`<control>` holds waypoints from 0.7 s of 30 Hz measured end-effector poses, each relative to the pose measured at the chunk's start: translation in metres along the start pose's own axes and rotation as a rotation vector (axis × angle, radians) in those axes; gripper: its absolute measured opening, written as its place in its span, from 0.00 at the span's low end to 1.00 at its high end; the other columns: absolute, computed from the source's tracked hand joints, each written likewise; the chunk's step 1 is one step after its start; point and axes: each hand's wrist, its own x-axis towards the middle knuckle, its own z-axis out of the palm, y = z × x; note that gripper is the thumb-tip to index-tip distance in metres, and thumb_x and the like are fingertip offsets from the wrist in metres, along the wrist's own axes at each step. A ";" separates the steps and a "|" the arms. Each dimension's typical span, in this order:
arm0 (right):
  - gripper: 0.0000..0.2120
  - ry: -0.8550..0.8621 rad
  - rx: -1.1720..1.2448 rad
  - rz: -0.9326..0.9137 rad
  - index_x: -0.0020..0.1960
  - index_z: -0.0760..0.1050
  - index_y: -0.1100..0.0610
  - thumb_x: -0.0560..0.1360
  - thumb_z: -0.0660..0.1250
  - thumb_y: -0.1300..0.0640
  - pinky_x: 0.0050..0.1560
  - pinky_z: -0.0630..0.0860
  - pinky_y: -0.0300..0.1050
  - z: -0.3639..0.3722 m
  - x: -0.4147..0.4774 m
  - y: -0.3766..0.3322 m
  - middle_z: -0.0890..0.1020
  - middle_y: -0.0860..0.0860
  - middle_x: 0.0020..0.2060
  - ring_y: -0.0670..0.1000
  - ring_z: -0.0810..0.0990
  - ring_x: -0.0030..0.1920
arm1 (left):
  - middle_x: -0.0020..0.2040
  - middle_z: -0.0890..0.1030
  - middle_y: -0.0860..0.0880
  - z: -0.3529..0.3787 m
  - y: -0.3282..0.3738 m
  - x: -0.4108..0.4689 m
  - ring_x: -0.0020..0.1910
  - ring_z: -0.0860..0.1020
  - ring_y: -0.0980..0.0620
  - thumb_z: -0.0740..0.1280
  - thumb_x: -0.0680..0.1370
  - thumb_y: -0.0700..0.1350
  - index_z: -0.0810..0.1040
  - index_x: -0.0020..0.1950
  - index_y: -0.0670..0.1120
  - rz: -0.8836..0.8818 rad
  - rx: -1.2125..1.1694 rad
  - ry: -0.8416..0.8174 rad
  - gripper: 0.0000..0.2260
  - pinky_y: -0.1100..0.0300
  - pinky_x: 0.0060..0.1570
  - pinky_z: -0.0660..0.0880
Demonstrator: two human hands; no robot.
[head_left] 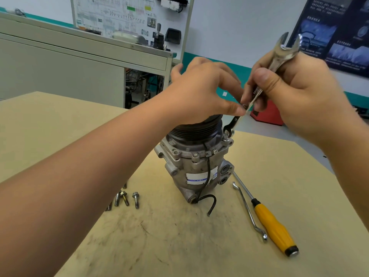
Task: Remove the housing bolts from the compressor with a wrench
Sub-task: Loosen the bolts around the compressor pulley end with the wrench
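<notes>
Steel wrench (pixel 279 56), set on a bolt (pixel 226 135), is gripped by the right hand (pixel 299 96); the compressor (pixel 195 162) is clasped by the left hand (pixel 199 92).

Everything is seen through one wide-angle camera worn on the head, aimed forward and down over the table (pixel 179 246). The compressor (pixel 191 162) is caught near the middle of the frame, close, from above and in front. Both forearms are brought in from the lower corners, and the left hand (pixel 201 90) and the right hand (pixel 299 96), with the wrench (pixel 283 50), are held nearest the lens. The cabinet (pixel 69 62) and wall (pixel 229 27) are taken in along the top, their lines bent by the lens.
</notes>
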 end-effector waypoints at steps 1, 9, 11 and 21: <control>0.09 -0.015 0.000 0.001 0.43 0.70 0.54 0.81 0.57 0.62 0.35 0.75 0.35 0.001 0.002 0.000 0.80 0.47 0.34 0.44 0.77 0.30 | 0.49 0.71 0.69 0.000 0.000 0.002 0.69 0.59 0.56 0.72 0.69 0.58 0.73 0.36 0.68 0.000 0.002 -0.010 0.08 0.40 0.71 0.48; 0.09 -0.068 -0.014 -0.027 0.42 0.70 0.52 0.80 0.58 0.60 0.35 0.74 0.33 0.001 0.010 0.002 0.80 0.42 0.31 0.44 0.77 0.31 | 0.49 0.73 0.67 0.001 -0.006 0.005 0.67 0.61 0.56 0.72 0.69 0.58 0.75 0.35 0.65 -0.004 -0.011 0.000 0.07 0.40 0.70 0.50; 0.09 -0.056 -0.008 -0.045 0.42 0.70 0.51 0.79 0.58 0.59 0.36 0.75 0.34 0.002 0.008 0.002 0.80 0.43 0.32 0.45 0.77 0.31 | 0.48 0.73 0.68 0.001 -0.006 0.006 0.65 0.60 0.58 0.73 0.68 0.58 0.75 0.35 0.65 0.009 -0.011 0.006 0.07 0.40 0.70 0.51; 0.08 -0.031 -0.009 -0.059 0.42 0.70 0.50 0.79 0.58 0.58 0.35 0.75 0.35 0.002 0.004 0.002 0.80 0.44 0.33 0.45 0.78 0.31 | 0.48 0.73 0.68 0.003 -0.007 0.007 0.64 0.60 0.58 0.73 0.68 0.58 0.74 0.35 0.67 0.038 -0.027 0.004 0.08 0.40 0.70 0.52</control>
